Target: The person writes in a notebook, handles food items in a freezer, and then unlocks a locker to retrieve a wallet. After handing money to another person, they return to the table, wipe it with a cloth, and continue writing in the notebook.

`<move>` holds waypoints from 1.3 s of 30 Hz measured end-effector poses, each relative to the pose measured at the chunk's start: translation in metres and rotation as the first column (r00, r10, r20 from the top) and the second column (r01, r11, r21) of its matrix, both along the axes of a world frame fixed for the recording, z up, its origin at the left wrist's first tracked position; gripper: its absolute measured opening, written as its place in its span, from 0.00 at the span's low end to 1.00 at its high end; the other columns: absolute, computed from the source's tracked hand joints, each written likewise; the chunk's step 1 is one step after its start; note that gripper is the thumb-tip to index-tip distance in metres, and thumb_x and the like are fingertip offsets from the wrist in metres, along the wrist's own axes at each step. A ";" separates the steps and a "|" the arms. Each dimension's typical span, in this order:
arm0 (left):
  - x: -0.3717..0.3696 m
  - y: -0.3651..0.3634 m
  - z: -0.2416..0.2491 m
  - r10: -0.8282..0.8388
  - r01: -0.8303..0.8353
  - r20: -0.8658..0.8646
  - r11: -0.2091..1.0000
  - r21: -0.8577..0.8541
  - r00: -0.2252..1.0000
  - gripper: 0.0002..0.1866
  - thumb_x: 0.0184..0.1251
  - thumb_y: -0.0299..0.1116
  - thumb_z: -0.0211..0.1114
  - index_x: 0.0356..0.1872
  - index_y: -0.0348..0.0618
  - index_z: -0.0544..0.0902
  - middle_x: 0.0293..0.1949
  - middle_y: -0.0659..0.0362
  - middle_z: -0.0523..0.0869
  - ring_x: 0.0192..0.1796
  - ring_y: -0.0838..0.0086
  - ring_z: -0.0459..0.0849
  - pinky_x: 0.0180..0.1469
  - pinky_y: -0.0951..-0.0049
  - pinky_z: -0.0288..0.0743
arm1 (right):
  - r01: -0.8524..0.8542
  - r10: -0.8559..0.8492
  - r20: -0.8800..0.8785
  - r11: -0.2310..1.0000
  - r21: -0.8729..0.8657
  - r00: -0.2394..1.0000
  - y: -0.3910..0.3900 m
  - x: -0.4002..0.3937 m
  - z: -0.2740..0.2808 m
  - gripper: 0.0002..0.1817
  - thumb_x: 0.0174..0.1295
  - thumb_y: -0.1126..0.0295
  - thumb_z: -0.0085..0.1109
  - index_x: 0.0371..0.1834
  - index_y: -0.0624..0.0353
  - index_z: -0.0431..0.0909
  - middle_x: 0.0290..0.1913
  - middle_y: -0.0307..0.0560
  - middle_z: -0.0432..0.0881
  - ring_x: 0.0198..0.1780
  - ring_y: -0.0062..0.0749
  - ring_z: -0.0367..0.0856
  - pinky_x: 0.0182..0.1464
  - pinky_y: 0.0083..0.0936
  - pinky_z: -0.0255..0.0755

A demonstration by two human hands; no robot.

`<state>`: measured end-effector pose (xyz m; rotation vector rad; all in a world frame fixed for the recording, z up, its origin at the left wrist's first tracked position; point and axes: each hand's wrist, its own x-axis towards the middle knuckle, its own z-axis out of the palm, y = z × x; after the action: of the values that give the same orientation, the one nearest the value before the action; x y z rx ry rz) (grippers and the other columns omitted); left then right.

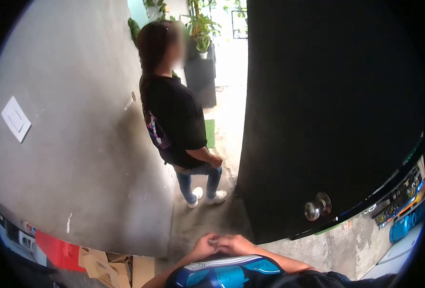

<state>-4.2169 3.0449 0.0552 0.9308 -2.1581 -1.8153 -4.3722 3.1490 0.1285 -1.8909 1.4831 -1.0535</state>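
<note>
My left hand point(204, 246) and my right hand point(237, 245) meet in front of my body at the bottom of the head view. Their fingers are curled and touch each other. Whether anything small lies between the fingertips is hidden. Just below them is my dark shirt with a blue and white print point(229, 273). Neither hand touches the door or the wall. A person in a black T-shirt, jeans and white shoes point(174, 120) stands ahead in the doorway, turned to the right.
A black door point(327, 105) with a round metal knob point(313, 210) stands open on the right. Left is a grey wall point(87, 129) with a light switch point(16, 119). A cardboard box point(99, 269) and red box point(61, 249) sit lower left. Potted plants point(203, 36) stand outside.
</note>
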 end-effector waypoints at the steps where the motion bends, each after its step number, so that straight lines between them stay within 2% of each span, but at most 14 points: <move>1: -0.006 -0.004 0.001 -0.007 0.007 -0.008 0.998 0.070 1.000 0.17 0.49 0.31 0.69 0.42 0.42 0.78 0.39 0.58 0.82 0.42 0.73 0.80 0.46 0.74 0.72 | -0.014 0.014 0.001 1.000 0.002 1.000 -0.004 -0.009 -0.003 0.05 0.52 0.70 0.59 0.32 0.53 0.74 0.32 0.50 0.78 0.35 0.49 0.78 0.35 0.38 0.72; 5: -0.034 -0.029 0.007 -0.198 0.190 -0.119 0.979 -0.076 0.973 0.16 0.55 0.33 0.66 0.44 0.41 0.78 0.37 0.57 0.82 0.41 0.74 0.80 0.44 0.72 0.73 | -0.030 0.028 0.049 0.998 0.050 0.998 -0.024 -0.042 -0.002 0.07 0.52 0.70 0.60 0.34 0.53 0.76 0.32 0.50 0.78 0.35 0.48 0.78 0.35 0.36 0.72; 8: -0.058 -0.047 -0.004 -0.174 0.207 -0.160 0.952 0.227 0.972 0.11 0.58 0.29 0.62 0.41 0.39 0.78 0.41 0.59 0.81 0.46 0.76 0.77 0.49 0.75 0.70 | 0.013 -0.014 0.012 0.997 0.076 1.000 -0.040 -0.065 -0.014 0.09 0.53 0.71 0.61 0.38 0.52 0.78 0.32 0.49 0.78 0.36 0.46 0.78 0.36 0.32 0.73; 11: -0.085 -0.079 0.003 -0.320 0.316 0.031 0.944 0.090 0.947 0.08 0.60 0.28 0.60 0.39 0.38 0.78 0.38 0.56 0.81 0.44 0.77 0.77 0.47 0.73 0.71 | 0.074 -0.079 0.058 0.994 0.086 0.995 -0.063 -0.088 -0.015 0.06 0.52 0.71 0.62 0.35 0.53 0.79 0.30 0.48 0.78 0.34 0.44 0.78 0.35 0.31 0.72; 14: -0.121 -0.119 -0.002 -0.413 0.403 -0.023 0.899 -0.170 0.911 0.09 0.60 0.34 0.61 0.37 0.40 0.78 0.34 0.54 0.82 0.35 0.67 0.81 0.38 0.69 0.73 | 0.196 -0.205 0.087 0.976 0.096 0.975 -0.089 -0.114 -0.028 0.06 0.50 0.70 0.65 0.31 0.55 0.80 0.29 0.48 0.78 0.32 0.40 0.78 0.33 0.30 0.71; 18: -0.188 -0.182 -0.013 -0.586 0.568 -0.032 0.796 -0.211 0.810 0.11 0.58 0.37 0.62 0.37 0.41 0.79 0.33 0.51 0.82 0.35 0.62 0.80 0.38 0.66 0.73 | 0.329 -0.328 0.102 0.944 -0.002 0.939 -0.130 -0.159 -0.042 0.08 0.49 0.69 0.66 0.30 0.61 0.80 0.29 0.47 0.80 0.30 0.39 0.79 0.32 0.29 0.73; 20: -0.231 -0.216 0.000 -0.650 0.643 -0.001 0.751 -0.149 0.760 0.13 0.57 0.40 0.62 0.37 0.41 0.79 0.34 0.50 0.82 0.35 0.60 0.81 0.38 0.63 0.73 | 0.380 -0.381 0.018 0.923 0.056 0.924 -0.155 -0.184 -0.033 0.09 0.49 0.68 0.66 0.30 0.60 0.80 0.30 0.48 0.80 0.32 0.39 0.80 0.34 0.29 0.74; 23: -0.287 -0.263 -0.031 -0.726 0.701 0.126 0.582 -0.411 0.676 0.16 0.57 0.43 0.62 0.38 0.41 0.80 0.35 0.48 0.82 0.39 0.57 0.81 0.40 0.60 0.72 | 0.396 -0.401 -0.045 0.872 0.289 0.915 -0.202 -0.221 -0.004 0.10 0.51 0.65 0.65 0.32 0.59 0.80 0.33 0.49 0.81 0.35 0.38 0.81 0.38 0.29 0.74; 25: -0.301 -0.301 -0.015 -0.780 0.791 0.146 0.582 -0.188 0.609 0.19 0.56 0.44 0.63 0.41 0.41 0.79 0.38 0.44 0.82 0.42 0.53 0.81 0.44 0.58 0.72 | 0.397 -0.414 -0.043 0.831 0.390 0.909 -0.237 -0.229 0.008 0.11 0.53 0.63 0.63 0.33 0.58 0.80 0.34 0.49 0.81 0.36 0.37 0.80 0.41 0.29 0.74; 27: -0.311 -0.321 0.009 -0.761 0.789 0.216 0.571 -0.228 0.612 0.20 0.56 0.44 0.63 0.43 0.40 0.79 0.39 0.46 0.83 0.44 0.56 0.81 0.46 0.60 0.72 | 0.394 -0.426 -0.019 0.818 0.420 0.905 -0.266 -0.235 0.016 0.12 0.55 0.61 0.62 0.34 0.57 0.80 0.36 0.49 0.81 0.38 0.37 0.80 0.44 0.30 0.73; 30: -0.310 -0.349 0.012 -0.730 0.733 0.096 0.680 0.012 0.676 0.20 0.57 0.38 0.63 0.50 0.39 0.76 0.44 0.52 0.83 0.47 0.70 0.79 0.51 0.69 0.70 | 0.240 -0.275 0.009 0.856 0.457 0.962 -0.305 -0.260 -0.024 0.13 0.56 0.61 0.60 0.36 0.59 0.79 0.37 0.50 0.81 0.40 0.38 0.80 0.45 0.28 0.73; 33: -0.304 -0.378 -0.030 -0.646 0.646 -0.012 0.763 0.040 0.763 0.19 0.59 0.34 0.62 0.51 0.39 0.76 0.46 0.55 0.82 0.48 0.72 0.78 0.52 0.71 0.69 | 0.076 -0.122 0.081 0.899 0.431 0.989 -0.343 -0.269 -0.003 0.16 0.57 0.59 0.60 0.41 0.60 0.79 0.39 0.48 0.81 0.42 0.34 0.80 0.45 0.24 0.72; 37: -0.302 -0.409 -0.036 -0.478 0.489 -0.146 0.871 0.050 0.866 0.14 0.60 0.37 0.62 0.42 0.40 0.79 0.38 0.56 0.82 0.45 0.76 0.77 0.48 0.71 0.70 | -0.059 -0.034 0.256 0.936 0.347 0.966 -0.385 -0.289 -0.051 0.17 0.60 0.59 0.56 0.46 0.60 0.77 0.42 0.42 0.79 0.44 0.27 0.77 0.48 0.21 0.68; 39: -0.306 -0.423 -0.004 -0.451 0.459 -0.144 0.888 0.030 0.881 0.15 0.60 0.38 0.64 0.44 0.40 0.79 0.39 0.57 0.82 0.45 0.78 0.76 0.49 0.73 0.70 | -0.150 -0.107 0.452 0.855 0.496 0.886 -0.411 -0.302 -0.017 0.14 0.60 0.63 0.53 0.49 0.50 0.75 0.41 0.54 0.79 0.42 0.40 0.79 0.43 0.26 0.70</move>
<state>-4.5230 2.6221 0.0510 0.3020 -2.3895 -2.0831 -4.6739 2.7383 0.1111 -1.1654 1.2841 -0.8924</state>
